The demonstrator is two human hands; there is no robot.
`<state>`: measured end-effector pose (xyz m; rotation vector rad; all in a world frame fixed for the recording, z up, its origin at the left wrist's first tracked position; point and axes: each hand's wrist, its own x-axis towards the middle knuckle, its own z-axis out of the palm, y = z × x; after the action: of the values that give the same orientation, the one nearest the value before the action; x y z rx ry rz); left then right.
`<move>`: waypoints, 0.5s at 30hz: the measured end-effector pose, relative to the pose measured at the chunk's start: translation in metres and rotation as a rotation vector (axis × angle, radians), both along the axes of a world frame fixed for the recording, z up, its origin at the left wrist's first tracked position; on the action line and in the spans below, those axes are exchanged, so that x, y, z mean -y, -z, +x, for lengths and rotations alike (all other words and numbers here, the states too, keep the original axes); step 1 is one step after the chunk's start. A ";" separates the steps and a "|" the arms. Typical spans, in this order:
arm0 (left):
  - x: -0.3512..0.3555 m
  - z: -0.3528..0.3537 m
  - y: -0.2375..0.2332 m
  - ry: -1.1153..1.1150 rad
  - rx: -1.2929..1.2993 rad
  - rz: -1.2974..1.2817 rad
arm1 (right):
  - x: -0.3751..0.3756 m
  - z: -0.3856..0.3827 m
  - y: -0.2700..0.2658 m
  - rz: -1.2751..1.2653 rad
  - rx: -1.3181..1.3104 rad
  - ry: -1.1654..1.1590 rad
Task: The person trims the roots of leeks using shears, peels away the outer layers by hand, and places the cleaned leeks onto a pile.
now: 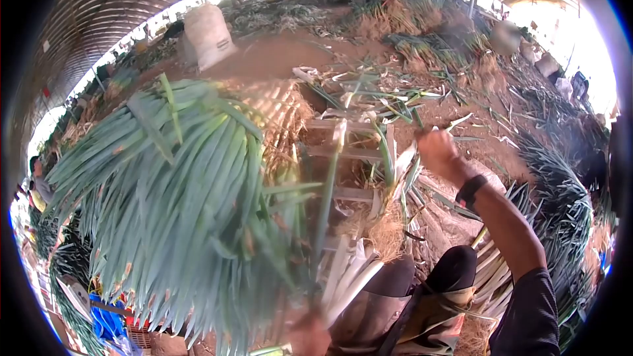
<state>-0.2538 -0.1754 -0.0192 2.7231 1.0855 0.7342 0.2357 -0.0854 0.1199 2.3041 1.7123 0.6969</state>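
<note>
My right hand (437, 150), a dark band on its wrist, is closed in a fist over loose stripped leaves. A bit of green onion leaf (417, 117) sticks out just above the fist. Low in the view, my left hand (308, 337) is smeared by motion, and its fingers cannot be made out. From near it a long green onion (324, 207) rises, its pale end up. White onion stalks (349, 277) with a root tuft (386, 232) lie by my knees. To the left spreads a big heap of green onions (191, 204), roots toward the middle.
A slatted wooden frame (349, 153) lies in front of me amid leaf scraps. Beyond are a white sack (208, 34) and bare soil (277, 53). More onion heaps (550, 191) line the right side. A blue object (107, 322) sits at lower left. Poles support a curved roof.
</note>
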 end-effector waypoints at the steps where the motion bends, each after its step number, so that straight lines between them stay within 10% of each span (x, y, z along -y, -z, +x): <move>1: 0.000 0.000 0.000 -0.009 -0.025 -0.066 | -0.003 0.007 -0.027 0.052 -0.361 0.047; 4: -0.001 0.003 0.001 -0.039 -0.044 -0.191 | -0.015 -0.005 -0.019 0.134 -0.053 -0.103; 8: -0.003 0.010 0.025 -0.077 0.034 -0.162 | -0.001 -0.087 0.016 -0.045 -0.369 -0.524; 12: -0.007 0.017 0.000 -0.053 -0.061 -0.144 | 0.013 -0.145 0.020 -0.650 -0.745 -0.386; 15: -0.007 0.020 0.005 -0.025 -0.051 -0.143 | 0.020 -0.142 0.075 -0.411 -0.889 -0.511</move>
<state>-0.2340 -0.1682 -0.0244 2.6255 1.1385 0.5691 0.0942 -0.1055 0.0450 1.9789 2.5163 -0.7160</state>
